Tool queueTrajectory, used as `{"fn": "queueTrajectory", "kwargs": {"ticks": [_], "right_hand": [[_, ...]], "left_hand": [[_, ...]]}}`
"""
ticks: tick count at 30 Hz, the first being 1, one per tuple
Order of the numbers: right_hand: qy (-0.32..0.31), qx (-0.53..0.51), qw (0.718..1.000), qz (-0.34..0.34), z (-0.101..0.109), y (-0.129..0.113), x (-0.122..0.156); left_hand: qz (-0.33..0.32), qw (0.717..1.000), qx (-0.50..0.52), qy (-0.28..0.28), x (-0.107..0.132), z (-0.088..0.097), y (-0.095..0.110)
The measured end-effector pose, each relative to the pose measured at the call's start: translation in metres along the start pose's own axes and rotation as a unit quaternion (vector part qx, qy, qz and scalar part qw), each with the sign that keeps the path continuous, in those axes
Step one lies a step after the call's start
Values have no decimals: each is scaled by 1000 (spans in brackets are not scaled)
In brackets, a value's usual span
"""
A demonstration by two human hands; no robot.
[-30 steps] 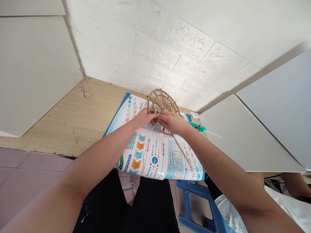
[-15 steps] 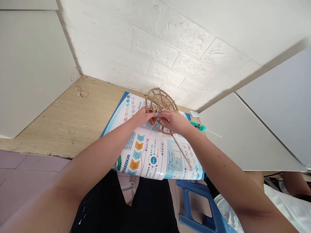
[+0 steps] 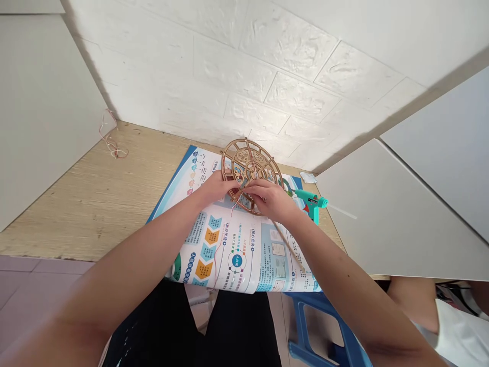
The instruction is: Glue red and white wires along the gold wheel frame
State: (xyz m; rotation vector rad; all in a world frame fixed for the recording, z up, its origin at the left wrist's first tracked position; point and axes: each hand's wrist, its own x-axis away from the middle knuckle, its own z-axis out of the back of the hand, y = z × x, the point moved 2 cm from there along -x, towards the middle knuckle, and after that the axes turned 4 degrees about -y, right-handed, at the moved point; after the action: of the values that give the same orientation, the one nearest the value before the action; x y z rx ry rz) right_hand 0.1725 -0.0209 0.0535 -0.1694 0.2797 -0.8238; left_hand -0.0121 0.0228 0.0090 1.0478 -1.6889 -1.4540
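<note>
Bracing the wooden wheel [image 3: 248, 162] over the poster [image 3: 233, 255], left hand [image 3: 215, 187] clasping its rim for steadiness, right fingers [image 3: 260, 192] pinched at the red thread [image 3: 232, 211].

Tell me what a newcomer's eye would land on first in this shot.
The round openwork wooden wheel grabs the eye first, at the centre of the view, with the left hand and right hand meeting at its lower edge. Below it, a blue-and-white printed poster spreads across the wood-grain desktop. To the wheel's right, a teal hot glue gun sits at the poster's right edge.
</note>
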Motion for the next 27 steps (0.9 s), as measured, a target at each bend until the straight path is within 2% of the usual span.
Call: {"fn": "queueTrajectory", "kwargs": {"ticks": [3,6,10,13,17,20,22,24,27], "right_hand": [[-8,-10,1000,1,-2,0,1],[-14,-12,999,-29,7,-1,7],[22,11,986,-164,36,-2,38],[-11,17,962,-273,48,-4,70],[-90,4,935,-344,33,-11,98],[-115,-1,918,-379,19,-15,108],[-126,-8,907,-402,20,-19,116],[-134,-13,896,-423,30,-24,127],[-124,-49,892,-433,61,-36,143]], "left_hand": [[12,1000,5,3,-2,0,-2],[20,1000,20,8,-4,0,-5],[33,999,34,13,-8,1,-13],[43,999,33,8,-10,3,-17],[48,998,31,-9,-8,2,-14],[54,998,25,-15,-6,0,-10],[55,998,26,-18,-6,-1,-8],[54,998,32,-19,-6,-2,-8],[52,998,42,-19,-8,-2,-10]]}}
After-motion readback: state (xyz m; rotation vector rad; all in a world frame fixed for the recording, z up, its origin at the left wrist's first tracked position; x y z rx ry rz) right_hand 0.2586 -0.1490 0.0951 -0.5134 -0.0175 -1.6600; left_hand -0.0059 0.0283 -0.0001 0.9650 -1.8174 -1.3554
